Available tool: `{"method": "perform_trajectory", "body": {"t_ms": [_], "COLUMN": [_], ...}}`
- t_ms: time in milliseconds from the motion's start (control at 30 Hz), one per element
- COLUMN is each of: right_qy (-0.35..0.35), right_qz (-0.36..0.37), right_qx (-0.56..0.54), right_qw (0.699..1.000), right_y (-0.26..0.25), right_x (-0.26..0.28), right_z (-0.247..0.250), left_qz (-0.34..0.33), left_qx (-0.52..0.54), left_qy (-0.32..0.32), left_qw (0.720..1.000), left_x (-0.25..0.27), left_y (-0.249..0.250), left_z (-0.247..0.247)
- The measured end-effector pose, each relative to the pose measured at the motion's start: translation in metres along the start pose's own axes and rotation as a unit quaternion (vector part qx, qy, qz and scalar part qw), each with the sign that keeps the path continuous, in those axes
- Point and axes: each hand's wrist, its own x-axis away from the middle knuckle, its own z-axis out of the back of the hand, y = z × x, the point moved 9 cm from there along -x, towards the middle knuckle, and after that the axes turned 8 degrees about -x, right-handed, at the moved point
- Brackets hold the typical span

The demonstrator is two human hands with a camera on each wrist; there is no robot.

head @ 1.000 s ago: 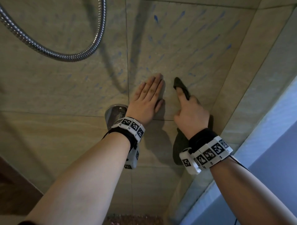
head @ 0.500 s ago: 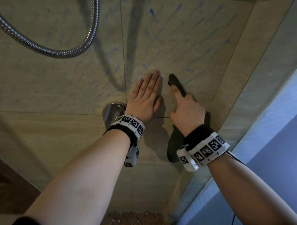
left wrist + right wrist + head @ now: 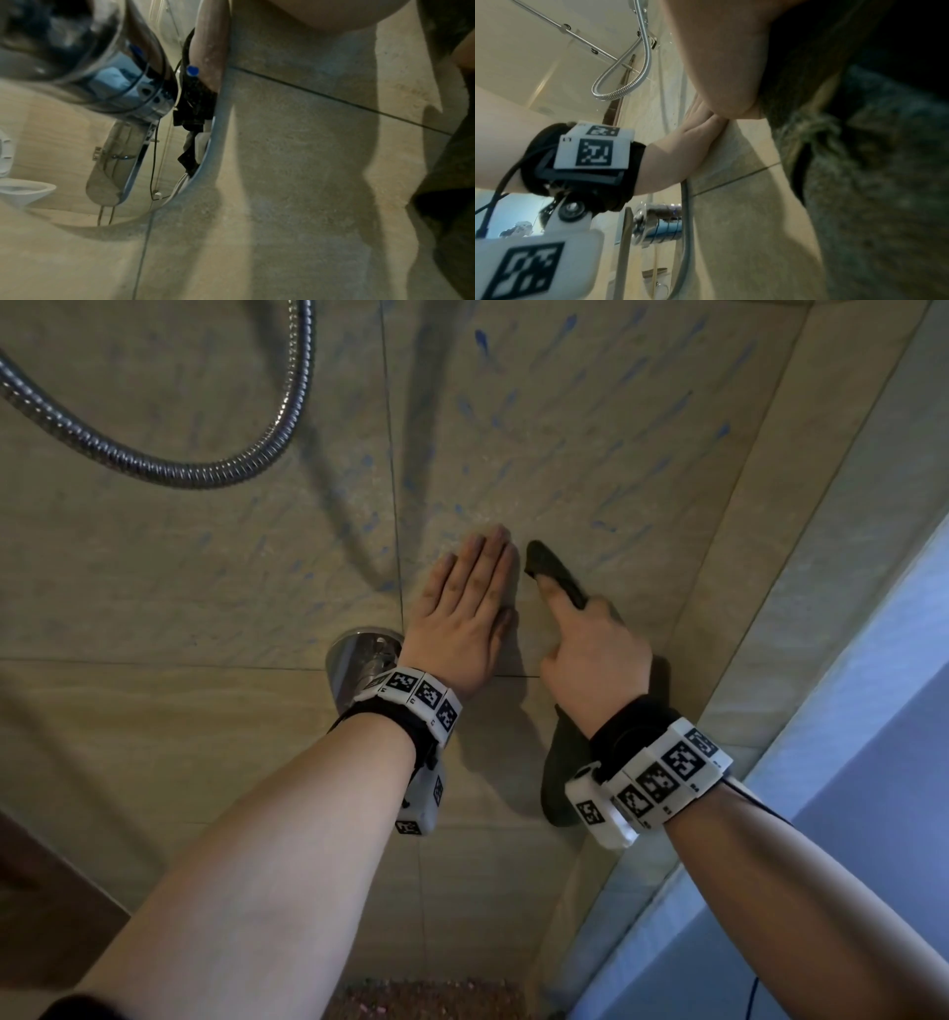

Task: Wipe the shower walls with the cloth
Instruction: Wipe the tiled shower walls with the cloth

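**Op:** Nearest me, my right hand (image 3: 595,654) presses the dark cloth (image 3: 554,570) to the tiled wall (image 3: 590,428). The forefinger lies along it, and the cloth's tail hangs below my wrist. I judge the other fingers are curled round it, though the head view hides them.

**Desk:** And the left?

**Op:** The left hand (image 3: 462,618) lies flat on the same tile, fingers straight, holding nothing. It sits just beside the cloth, with the chrome tap fitting (image 3: 359,660) under its wrist.

**Desk:** What's further up?

**Op:** Blue streaks (image 3: 482,341) scattered over the tile above both hands, not yet wiped. The metal hose (image 3: 205,469) loops off to the left.

**Desk:** Risks?

**Op:** Only a narrow fold meets the wall, so a stroke could leave streaks either side. The hanging tail may slip from my hold if the tile drags wet. My bracing palm could slide, and a wide sweep left could catch the hose.
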Motion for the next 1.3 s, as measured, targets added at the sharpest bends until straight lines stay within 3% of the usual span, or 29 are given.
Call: {"method": "perform_trajectory", "body": {"t_ms": [200,467,667,800,967,1167,1300], "right_qy": [0.012,-0.022,0.029,-0.004,-0.041,0.012,0.011], "right_qz": [-0.045,-0.004,-0.031,-0.058,-0.039,-0.082,-0.111], "right_qx": [-0.023,-0.006,-0.009,-0.003,-0.006,-0.039,-0.045], "right_qw": [0.999,1.0,0.999,0.998,0.998,0.996,0.993], "right_y": [0.013,-0.005,0.014,0.021,0.011,0.036,0.046], "right_x": [0.002,0.005,-0.003,0.006,0.015,0.004,0.011], "right_z": [0.002,-0.021,0.009,-0.005,-0.031,-0.003,-0.006], "left_qz": [-0.002,0.001,0.001,0.003,-0.002,-0.002,0.001], "left_qx": [0.005,0.01,0.007,0.008,-0.006,-0.013,-0.013], "left_qy": [-0.007,-0.005,0.002,-0.007,-0.011,-0.008,-0.013], "left_qw": [1.0,1.0,1.0,1.0,1.0,1.0,1.0], "left_x": [0.0,0.0,0.0,0.0,-0.001,0.0,0.0], "left_y": [0.001,0.001,0.0,0.001,0.003,0.001,0.002], "left_z": [0.002,0.0,0.001,0.0,0.0,-0.001,-0.003]}}
